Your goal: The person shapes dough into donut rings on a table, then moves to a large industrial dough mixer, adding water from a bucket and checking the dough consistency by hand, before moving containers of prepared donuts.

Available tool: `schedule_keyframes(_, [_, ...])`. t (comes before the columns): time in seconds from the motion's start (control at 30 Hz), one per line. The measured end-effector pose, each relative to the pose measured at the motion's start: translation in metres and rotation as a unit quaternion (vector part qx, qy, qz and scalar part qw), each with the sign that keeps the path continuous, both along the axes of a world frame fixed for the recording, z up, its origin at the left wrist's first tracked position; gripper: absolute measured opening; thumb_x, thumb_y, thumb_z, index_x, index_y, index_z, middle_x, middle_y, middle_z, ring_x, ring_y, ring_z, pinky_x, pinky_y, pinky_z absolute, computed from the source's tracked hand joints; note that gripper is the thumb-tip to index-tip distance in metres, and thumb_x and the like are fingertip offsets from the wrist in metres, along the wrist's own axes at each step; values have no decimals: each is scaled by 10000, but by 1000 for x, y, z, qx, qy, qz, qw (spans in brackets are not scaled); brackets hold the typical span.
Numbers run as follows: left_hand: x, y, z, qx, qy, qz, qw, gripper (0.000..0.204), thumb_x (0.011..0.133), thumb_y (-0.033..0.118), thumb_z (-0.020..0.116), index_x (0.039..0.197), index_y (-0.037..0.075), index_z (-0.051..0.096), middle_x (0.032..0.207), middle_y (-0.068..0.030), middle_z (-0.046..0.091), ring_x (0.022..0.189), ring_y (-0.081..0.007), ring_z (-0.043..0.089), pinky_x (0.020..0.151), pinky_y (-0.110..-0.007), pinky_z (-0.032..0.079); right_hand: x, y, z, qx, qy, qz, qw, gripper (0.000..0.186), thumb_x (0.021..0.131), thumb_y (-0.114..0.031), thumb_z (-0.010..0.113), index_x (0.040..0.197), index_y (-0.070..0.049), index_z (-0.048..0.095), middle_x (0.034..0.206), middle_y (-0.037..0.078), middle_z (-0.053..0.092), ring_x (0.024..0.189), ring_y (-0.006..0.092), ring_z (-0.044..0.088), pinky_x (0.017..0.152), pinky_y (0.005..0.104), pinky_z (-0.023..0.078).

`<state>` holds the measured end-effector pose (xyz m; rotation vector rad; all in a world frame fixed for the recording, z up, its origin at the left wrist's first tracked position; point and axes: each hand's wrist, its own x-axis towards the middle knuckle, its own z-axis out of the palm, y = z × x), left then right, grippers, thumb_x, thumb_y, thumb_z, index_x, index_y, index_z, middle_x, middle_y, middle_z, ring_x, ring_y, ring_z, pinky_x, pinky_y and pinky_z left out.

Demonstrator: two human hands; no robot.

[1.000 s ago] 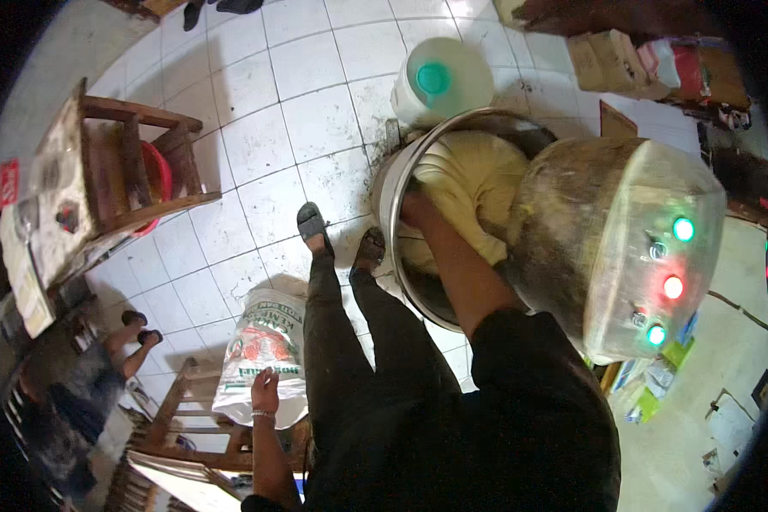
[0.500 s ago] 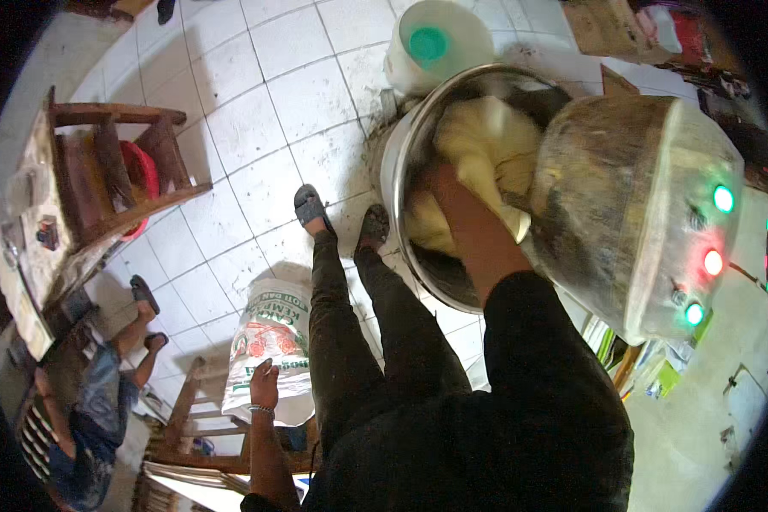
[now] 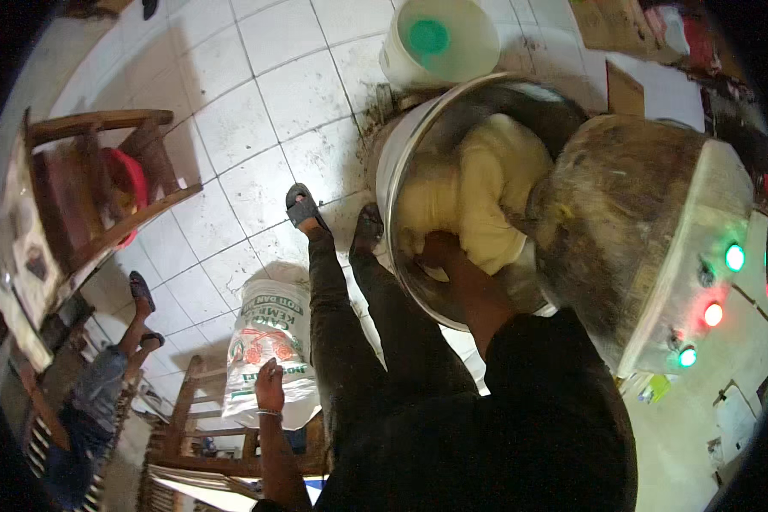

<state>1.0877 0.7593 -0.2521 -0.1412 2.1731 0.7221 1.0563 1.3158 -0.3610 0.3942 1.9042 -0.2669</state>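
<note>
A steel mixer bowl (image 3: 394,183) holds a thick mass of pale dough (image 3: 502,192). My right hand (image 3: 442,249) reaches down into it and touches the dough low on the near side. Its fingers are hidden against the dough and blurred. My left hand (image 3: 270,388), with a bracelet at the wrist, hangs above a white printed sack (image 3: 269,320). Its fingers are loosely curled, and nothing shows in them. The mixer's worn head (image 3: 623,222) overhangs the bowl's right side; green and red lights glow on its panel.
A white bucket (image 3: 478,51) with something green inside stands beyond the bowl. At the left is a wooden stand (image 3: 128,224) with a red basin (image 3: 126,183). Another person (image 3: 94,410) sits at the lower left. A wooden rack (image 3: 198,461) stands near my left arm.
My right hand has drawn back toward me along the bowl's near side. The dough has shifted and bulges differently. My view has moved slightly; my left hand hangs much as before.
</note>
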Motion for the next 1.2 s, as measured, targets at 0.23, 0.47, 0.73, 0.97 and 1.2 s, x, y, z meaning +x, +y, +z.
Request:
schedule_keyframes(0.23, [-14, 41, -27, -33, -94, 159, 982, 398, 931, 205, 606, 1245, -38, 569, 1180, -154, 639, 1064, -220, 606, 936, -338, 469, -13, -16, -51, -53, 267, 17, 962, 470, 848, -424, 606, 1085, -22, 663, 1140, 228, 641, 1004, 375, 639, 857, 467, 515])
schedule_keyframes(0.47, [-12, 42, -2, -33, -129, 130, 982, 406, 930, 210, 627, 1265, -12, 565, 1231, -145, 623, 1094, -231, 608, 925, -353, 484, -58, -20, -55, -11, 177, -217, 960, 694, 839, -453, 594, 1306, 46, 474, 1282, 276, 543, 1205, 406, 525, 1030, 481, 411])
schedule_keyframes(0.73, [-16, -30, 15, 44, -3, 152, 987, 445, 911, 256, 638, 1235, -43, 571, 1192, -190, 637, 1104, -257, 609, 938, -358, 480, -28, -9, 153, -139, 412, -347, 831, 753, 914, 23, 533, 1544, -148, 158, 1571, 212, 173, 1459, 312, 181, 1147, 354, 246])
schedule_keyframes(0.97, [-52, -13, 58, 25, 57, 153, 986, 455, 881, 270, 651, 1203, -48, 599, 1148, -179, 661, 1053, -258, 632, 907, -355, 492, 83, -28, 175, -173, 408, -394, 805, 608, 943, 28, 464, 1500, -150, 294, 1504, 198, 335, 1403, 315, 318, 1093, 399, 356])
schedule_keyframes(1.2, [-61, -51, 62, -10, 62, 115, 991, 395, 875, 263, 651, 1175, 6, 635, 1085, -171, 686, 1013, -259, 649, 901, -343, 494, 132, 2, 188, -82, 333, -431, 834, 449, 946, -251, 554, 1327, -16, 520, 1269, 232, 584, 1158, 335, 587, 969, 413, 453])
